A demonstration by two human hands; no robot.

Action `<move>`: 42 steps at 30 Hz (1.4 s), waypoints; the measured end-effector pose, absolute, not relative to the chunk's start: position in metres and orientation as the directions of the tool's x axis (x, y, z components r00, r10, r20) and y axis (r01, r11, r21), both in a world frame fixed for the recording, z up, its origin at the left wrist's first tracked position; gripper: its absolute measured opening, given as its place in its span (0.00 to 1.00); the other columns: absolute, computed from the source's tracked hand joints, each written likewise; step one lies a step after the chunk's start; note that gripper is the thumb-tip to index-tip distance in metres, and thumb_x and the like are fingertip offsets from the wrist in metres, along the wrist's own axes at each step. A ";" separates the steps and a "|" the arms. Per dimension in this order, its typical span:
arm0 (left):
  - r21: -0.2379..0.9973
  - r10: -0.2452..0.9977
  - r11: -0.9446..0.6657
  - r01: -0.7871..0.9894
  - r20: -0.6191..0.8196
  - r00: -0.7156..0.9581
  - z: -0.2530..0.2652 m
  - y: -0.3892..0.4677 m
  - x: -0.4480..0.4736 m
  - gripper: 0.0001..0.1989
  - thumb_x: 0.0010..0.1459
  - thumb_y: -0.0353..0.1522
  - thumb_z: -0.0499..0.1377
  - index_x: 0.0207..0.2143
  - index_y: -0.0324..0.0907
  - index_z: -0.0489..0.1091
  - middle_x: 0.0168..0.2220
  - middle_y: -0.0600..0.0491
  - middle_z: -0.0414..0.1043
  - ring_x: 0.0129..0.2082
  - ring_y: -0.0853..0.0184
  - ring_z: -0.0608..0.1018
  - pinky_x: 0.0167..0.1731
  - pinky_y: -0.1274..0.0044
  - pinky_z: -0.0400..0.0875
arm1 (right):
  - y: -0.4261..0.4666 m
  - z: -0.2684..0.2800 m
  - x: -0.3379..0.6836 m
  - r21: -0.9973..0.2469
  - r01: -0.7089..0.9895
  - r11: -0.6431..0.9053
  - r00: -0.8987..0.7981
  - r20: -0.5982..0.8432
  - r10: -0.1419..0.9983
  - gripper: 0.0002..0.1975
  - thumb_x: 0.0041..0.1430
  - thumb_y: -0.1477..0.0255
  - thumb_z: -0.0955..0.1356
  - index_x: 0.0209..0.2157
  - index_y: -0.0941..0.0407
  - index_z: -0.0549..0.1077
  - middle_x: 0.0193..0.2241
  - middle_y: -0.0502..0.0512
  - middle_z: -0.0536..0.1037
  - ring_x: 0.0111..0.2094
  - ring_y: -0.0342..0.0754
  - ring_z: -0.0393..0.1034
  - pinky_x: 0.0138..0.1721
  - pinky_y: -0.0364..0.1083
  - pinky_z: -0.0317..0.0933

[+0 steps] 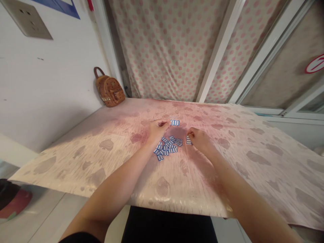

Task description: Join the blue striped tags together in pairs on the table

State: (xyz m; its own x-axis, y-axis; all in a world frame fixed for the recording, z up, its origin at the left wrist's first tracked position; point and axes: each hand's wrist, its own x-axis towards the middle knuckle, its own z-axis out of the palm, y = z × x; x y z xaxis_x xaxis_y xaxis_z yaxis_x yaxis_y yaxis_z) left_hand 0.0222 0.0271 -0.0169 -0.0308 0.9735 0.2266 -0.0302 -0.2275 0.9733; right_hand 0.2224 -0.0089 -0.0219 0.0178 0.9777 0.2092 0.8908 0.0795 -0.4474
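Note:
A loose pile of small white labels with blue borders (pixel 167 147) lies on the table between my forearms, the pieces overlapping at odd angles. Beyond the pile is a short row of similar labels (pixel 175 123). My left hand (pixel 159 128) is closed in a pinch at the left end of this row, its fingertips on the label there. To the right of the pile, my right hand (pixel 198 137) pinches the edge of another small group of labels (pixel 188 140). Its fingers cover part of that group.
A patterned cloth (pixel 106 168) covers the table. A small brown backpack (pixel 111 90) leans against the wall at the back left. A dotted curtain (pixel 172 50) hangs behind the table, beside white-framed glass panels. The table's front edge is close to my body.

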 end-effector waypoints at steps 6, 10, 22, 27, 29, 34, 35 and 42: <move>0.971 0.971 -0.237 -0.040 0.235 -0.039 -0.019 0.029 0.022 0.05 0.51 0.31 0.64 0.29 0.38 0.78 0.28 0.50 0.79 0.29 0.68 0.78 0.32 0.78 0.70 | -0.020 -0.012 0.213 -0.304 0.945 0.123 -0.084 0.138 0.987 0.06 0.56 0.69 0.69 0.29 0.57 0.74 0.32 0.57 0.77 0.35 0.49 0.70 0.36 0.45 0.57; 0.966 0.966 -0.257 -0.039 0.255 -0.032 -0.022 0.031 0.022 0.06 0.51 0.32 0.64 0.29 0.38 0.78 0.27 0.50 0.78 0.28 0.69 0.77 0.31 0.78 0.70 | -0.026 -0.014 0.202 -0.290 0.947 0.134 -0.131 0.029 0.991 0.09 0.53 0.65 0.71 0.27 0.56 0.73 0.30 0.55 0.76 0.32 0.48 0.69 0.32 0.44 0.54; 0.966 0.967 -0.255 -0.039 0.254 -0.032 -0.018 0.029 0.021 0.04 0.51 0.31 0.64 0.29 0.38 0.78 0.28 0.51 0.78 0.29 0.68 0.78 0.33 0.78 0.70 | -0.021 -0.014 0.211 -0.403 0.885 0.234 -0.172 0.184 0.968 0.11 0.59 0.79 0.59 0.29 0.56 0.70 0.31 0.55 0.78 0.32 0.47 0.70 0.32 0.42 0.53; 0.963 0.963 -0.271 -0.007 0.271 -0.003 -0.016 0.026 0.021 0.04 0.52 0.29 0.63 0.29 0.38 0.78 0.29 0.50 0.79 0.29 0.67 0.78 0.33 0.78 0.70 | -0.024 -0.001 0.214 -0.488 0.830 0.268 -0.170 0.237 0.957 0.11 0.58 0.76 0.59 0.24 0.55 0.66 0.24 0.51 0.74 0.27 0.44 0.66 0.29 0.42 0.51; 0.957 0.957 -0.291 0.021 0.290 0.026 -0.016 0.024 0.022 0.04 0.52 0.29 0.63 0.29 0.38 0.79 0.29 0.50 0.79 0.30 0.67 0.78 0.33 0.78 0.70 | -0.026 0.002 0.212 -0.497 0.818 0.287 -0.166 0.274 0.947 0.12 0.58 0.71 0.61 0.21 0.55 0.64 0.20 0.49 0.69 0.24 0.43 0.62 0.27 0.42 0.48; 0.935 0.939 -0.339 0.101 0.330 0.092 -0.017 0.020 0.025 0.04 0.52 0.30 0.64 0.28 0.39 0.79 0.29 0.50 0.79 0.30 0.66 0.78 0.32 0.78 0.70 | -0.028 0.006 0.209 -0.550 0.794 0.258 -0.113 0.284 0.952 0.14 0.56 0.66 0.65 0.20 0.55 0.63 0.17 0.46 0.65 0.22 0.42 0.59 0.26 0.42 0.46; 0.931 0.936 -0.348 0.108 0.337 0.106 -0.018 0.020 0.026 0.04 0.52 0.30 0.64 0.28 0.39 0.79 0.29 0.49 0.79 0.30 0.66 0.78 0.32 0.78 0.70 | -0.028 0.006 0.209 -0.553 0.794 0.250 -0.103 0.284 0.953 0.13 0.56 0.67 0.65 0.20 0.56 0.64 0.17 0.46 0.66 0.22 0.42 0.59 0.26 0.42 0.46; 0.918 0.924 -0.372 0.140 0.352 0.148 -0.020 0.016 0.029 0.05 0.52 0.32 0.65 0.28 0.40 0.79 0.28 0.50 0.79 0.29 0.65 0.78 0.29 0.78 0.70 | -0.028 0.003 0.212 -0.505 0.832 0.229 -0.068 0.317 0.946 0.10 0.57 0.68 0.65 0.25 0.56 0.72 0.21 0.50 0.72 0.24 0.43 0.63 0.26 0.43 0.48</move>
State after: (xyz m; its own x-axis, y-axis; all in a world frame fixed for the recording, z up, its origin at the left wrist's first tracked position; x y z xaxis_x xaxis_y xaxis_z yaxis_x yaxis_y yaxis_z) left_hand 0.0294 0.0161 -0.0195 0.1482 0.9243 0.3516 0.1396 -0.3715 0.9179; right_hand 0.2124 -0.0282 0.0025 -0.0685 0.9461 0.3167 0.8320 0.2293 -0.5052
